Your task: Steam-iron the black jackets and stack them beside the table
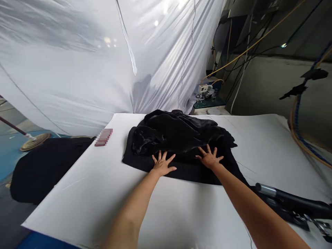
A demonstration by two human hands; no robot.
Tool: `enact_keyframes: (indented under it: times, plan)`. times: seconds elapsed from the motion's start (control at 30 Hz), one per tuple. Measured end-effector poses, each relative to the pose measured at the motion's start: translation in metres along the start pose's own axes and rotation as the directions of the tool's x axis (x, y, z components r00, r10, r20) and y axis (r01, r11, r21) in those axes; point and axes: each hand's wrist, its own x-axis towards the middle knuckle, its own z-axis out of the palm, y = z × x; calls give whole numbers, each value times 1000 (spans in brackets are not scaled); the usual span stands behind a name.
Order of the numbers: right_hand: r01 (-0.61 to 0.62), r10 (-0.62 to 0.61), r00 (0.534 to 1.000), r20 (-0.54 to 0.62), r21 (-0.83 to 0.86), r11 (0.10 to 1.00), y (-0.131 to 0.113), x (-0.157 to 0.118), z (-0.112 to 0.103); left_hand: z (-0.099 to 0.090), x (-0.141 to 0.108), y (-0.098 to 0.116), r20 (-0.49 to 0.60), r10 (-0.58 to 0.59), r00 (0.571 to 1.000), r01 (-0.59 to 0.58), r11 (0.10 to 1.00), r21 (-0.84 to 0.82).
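Note:
A bunched heap of black, velvety fabric (176, 129) lies on the white table (103, 193), its near edge spread flat. Pressed on that flat part, my left hand (163, 166) has its fingers spread. To its right, my right hand (210, 159) also rests on the black fabric with fingers spread, tips reaching the foot of the crumpled pile. Neither hand grips anything. Whether the heap is one garment or more, I cannot tell.
A blurred reddish card (103, 137) lies at the table's left edge. Black cloth (49, 166) sits beyond that edge. At right are a black-handled tool with a metal end (295, 200) and hanging cables (297, 114). White sheeting (98, 79) hangs behind, beside a small machine (206, 91).

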Motion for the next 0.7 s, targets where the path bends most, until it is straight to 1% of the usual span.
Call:
enact_keyframes:
  times: [0.07, 0.1, 0.13, 0.17, 0.2, 0.23, 0.27, 0.3, 0.33, 0.37, 0.4, 0.47, 0.53, 0.6, 0.67, 0.7]
  plan:
    - [86, -88, 989, -115, -15, 996, 9, -26, 12, 8, -20, -14, -135, 113, 984, -116, 993, -15]
    - [150, -152, 974, -167, -24, 988, 15, -41, 19, 10, -31, -24, -228, 136, 964, -145, 989, -24]
    - [221, -223, 953, -205, -35, 975, 21, -57, 26, 10, -42, -37, -333, 113, 936, -131, 991, -34]
    - [280, -285, 930, -231, -56, 958, 26, -71, 33, 8, -51, -51, -440, 39, 897, -69, 996, -52]
    - [321, -331, 911, -246, -80, 944, 29, -83, 40, 4, -58, -67, -537, -78, 840, 39, 996, -84]
    - [345, -360, 898, -252, -103, 933, 31, -93, 45, -2, -63, -82, -606, -219, 765, 174, 976, -132]
    - [349, -370, 893, -256, -124, 929, 31, -100, 50, -9, -64, -97, -641, -350, 683, 305, 934, -185]
    - [337, -362, 895, -260, -139, 931, 29, -104, 53, -18, -64, -110, -650, -450, 612, 406, 884, -230]
    - [315, -345, 901, -265, -149, 937, 24, -107, 54, -26, -62, -122, -632, -520, 574, 473, 841, -262]
    - [293, -326, 906, -270, -156, 943, 18, -108, 54, -34, -58, -131, -599, -562, 571, 509, 814, -279]
    - [281, -318, 908, -273, -164, 945, 11, -108, 53, -40, -54, -137, -559, -582, 591, 523, 804, -285]
    - [305, -347, 900, -263, -188, 934, -5, -108, 48, -49, -46, -144, -492, -592, 638, 521, 803, -291]
    - [332, -372, 896, -242, -191, 924, -20, -107, 45, -53, -44, -145, -448, -599, 663, 523, 800, -295]
    - [284, -313, 921, -232, -150, 947, -33, -107, 47, -53, -48, -145, -424, -576, 699, 511, 817, -268]
    - [203, -223, 946, -234, -108, 973, -42, -107, 55, -53, -59, -148, -375, -546, 749, 507, 837, -207]
    - [183, -203, 949, -240, -104, 978, -46, -107, 60, -53, -66, -150, -340, -550, 763, 523, 834, -177]
